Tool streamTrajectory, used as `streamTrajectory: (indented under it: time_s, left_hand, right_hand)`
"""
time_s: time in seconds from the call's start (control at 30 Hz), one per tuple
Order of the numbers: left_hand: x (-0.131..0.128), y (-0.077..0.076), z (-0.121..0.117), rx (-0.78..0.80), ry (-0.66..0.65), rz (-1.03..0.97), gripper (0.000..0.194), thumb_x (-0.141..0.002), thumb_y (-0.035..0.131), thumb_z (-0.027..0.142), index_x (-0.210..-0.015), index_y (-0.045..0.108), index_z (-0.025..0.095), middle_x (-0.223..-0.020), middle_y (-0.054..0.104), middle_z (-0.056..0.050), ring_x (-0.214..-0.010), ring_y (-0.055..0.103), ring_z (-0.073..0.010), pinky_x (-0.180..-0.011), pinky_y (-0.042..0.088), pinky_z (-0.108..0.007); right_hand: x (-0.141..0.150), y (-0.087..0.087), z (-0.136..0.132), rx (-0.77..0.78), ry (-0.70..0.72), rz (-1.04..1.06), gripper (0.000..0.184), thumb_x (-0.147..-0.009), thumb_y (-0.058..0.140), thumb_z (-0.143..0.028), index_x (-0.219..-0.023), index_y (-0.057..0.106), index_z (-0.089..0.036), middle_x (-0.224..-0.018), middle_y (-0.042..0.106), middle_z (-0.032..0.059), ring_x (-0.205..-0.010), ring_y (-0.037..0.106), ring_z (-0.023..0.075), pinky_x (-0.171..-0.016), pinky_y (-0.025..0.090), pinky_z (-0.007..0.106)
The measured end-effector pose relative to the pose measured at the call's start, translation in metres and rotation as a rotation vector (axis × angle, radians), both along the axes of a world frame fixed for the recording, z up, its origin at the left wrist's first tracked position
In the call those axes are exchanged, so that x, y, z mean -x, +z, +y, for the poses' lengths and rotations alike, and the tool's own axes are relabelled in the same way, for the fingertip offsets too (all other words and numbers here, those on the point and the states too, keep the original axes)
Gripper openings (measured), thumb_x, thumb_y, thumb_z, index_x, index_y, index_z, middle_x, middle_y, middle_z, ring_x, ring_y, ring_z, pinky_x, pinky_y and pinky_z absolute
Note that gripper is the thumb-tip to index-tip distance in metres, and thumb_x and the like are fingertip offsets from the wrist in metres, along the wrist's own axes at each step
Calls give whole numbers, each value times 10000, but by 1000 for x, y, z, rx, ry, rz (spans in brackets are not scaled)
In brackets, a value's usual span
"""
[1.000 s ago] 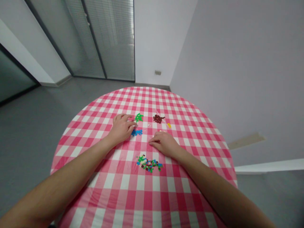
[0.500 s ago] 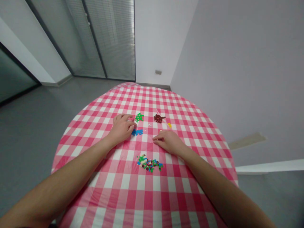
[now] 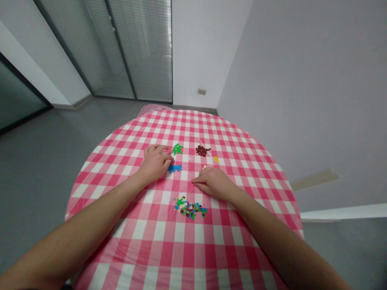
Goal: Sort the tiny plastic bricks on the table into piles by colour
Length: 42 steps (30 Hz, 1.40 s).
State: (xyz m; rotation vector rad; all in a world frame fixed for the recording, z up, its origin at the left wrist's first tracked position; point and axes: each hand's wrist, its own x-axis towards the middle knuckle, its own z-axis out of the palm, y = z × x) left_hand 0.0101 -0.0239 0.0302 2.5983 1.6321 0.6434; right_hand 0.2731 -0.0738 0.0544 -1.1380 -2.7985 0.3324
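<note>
The left hand (image 3: 155, 162) lies palm down with its fingers loosely bent and spread apart, the thumb side just beside a small heap of blue pieces (image 3: 174, 168); nothing shows in its grasp. The right hand (image 3: 214, 183) has its fingertips drawn narrowly together, low over the cloth (image 3: 181, 229) (whether a tiny piece sits between them, I cannot tell). A few cream pieces (image 3: 204, 166) lie close behind its knuckles.

Nearer the person, between the forearms, is a mixed scatter of pieces (image 3: 191, 209) in green, blue, dark brown and cream. Beyond the hands are a green heap (image 3: 177, 149), just past the left fingers, a dark brown heap (image 3: 202, 151) and, right of that, some yellow pieces (image 3: 216, 159).

All of it lies on a round counter (image 3: 242, 141) covered in pink-and-white checks. Farther out are grey floor (image 3: 102, 129), pale walls (image 3: 302, 80) and glass panels with blinds (image 3: 145, 52).
</note>
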Motion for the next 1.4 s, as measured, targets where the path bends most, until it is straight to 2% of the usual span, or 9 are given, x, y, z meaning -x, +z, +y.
streamTrajectory:
  time_s: [0.23, 0.37, 0.53, 0.63, 0.87, 1.03, 1.27, 1.4]
  left_hand:
    - [-1, 2, -1, 5, -3, -5, 310, -939, 507, 260, -905, 811, 305, -1306, 643, -62, -1212, 483, -339, -1036, 333, -561]
    - [-1, 3, -2, 7, -3, -7, 307, -933, 507, 253, -915, 810, 297, -1304, 645, -69, -1223, 479, -343, -1038, 333, -564]
    - [-2, 3, -3, 3, -1, -6, 309, -935, 504, 253, -904, 808, 296, -1300, 647, -66, -1216, 481, -341, -1036, 334, -560]
    - [-2, 2, -3, 1, -8, -2, 307, -938, 508, 262, -903, 810, 298, -1296, 649, -71, -1217, 478, -344, -1032, 334, -564]
    - [-3, 2, -5, -6, -20, -2, 294, -929, 524, 256, -901, 814, 296, -1300, 646, -72, -1236, 469, -346, -1033, 336, -563]
    - [-4, 3, -7, -6, -31, 0, 304, -930, 513, 242, -899, 811, 287, -1292, 645, -79, -1244, 470, -344, -1032, 344, -556]
    - [-4, 3, -7, -10, -37, -2, 300, -927, 514, 244, -885, 810, 278, -1289, 644, -86, -1241, 478, -348, -1031, 346, -566]
    - [-3, 2, -6, -11, -41, 0, 302, -926, 513, 248, -887, 811, 273, -1295, 641, -91, -1238, 480, -351, -1022, 352, -565]
  right_hand:
    - [1, -2, 0, 5, -13, 20, 229, -977, 577, -241, -949, 803, -225, -875, 769, 67, -830, 662, 212, -764, 434, 336]
    - [3, -3, -1, -23, -82, -10, 238, -978, 558, -237, -971, 795, -215, -883, 762, 91, -838, 656, 229, -742, 435, 338]
    - [11, -1, -2, -40, -259, -68, 318, -1027, 474, -302, -1120, 766, -214, -986, 774, 111, -873, 684, 238, -744, 466, 329]
    - [16, 0, 0, -40, -326, -131, 337, -1026, 452, -283, -1179, 743, -209, -1041, 774, 121, -909, 702, 259, -739, 488, 333]
    - [18, -6, 8, -71, -363, -185, 413, -1026, 406, -250, -1370, 632, -217, -1085, 767, 133, -927, 712, 271, -716, 515, 334]
    - [13, -10, 13, -90, -361, -232, 482, -1042, 363, -244, -1501, 511, -234, -1021, 764, 147, -875, 709, 272, -689, 511, 339]
    - [12, -8, 14, -94, -381, -250, 473, -1053, 357, -255, -1503, 501, -256, -1044, 758, 140, -910, 702, 261, -717, 498, 328]
    - [12, -1, 11, -126, -454, -208, 451, -1055, 348, -263, -1451, 563, -251, -1105, 752, 119, -967, 695, 256, -744, 495, 325]
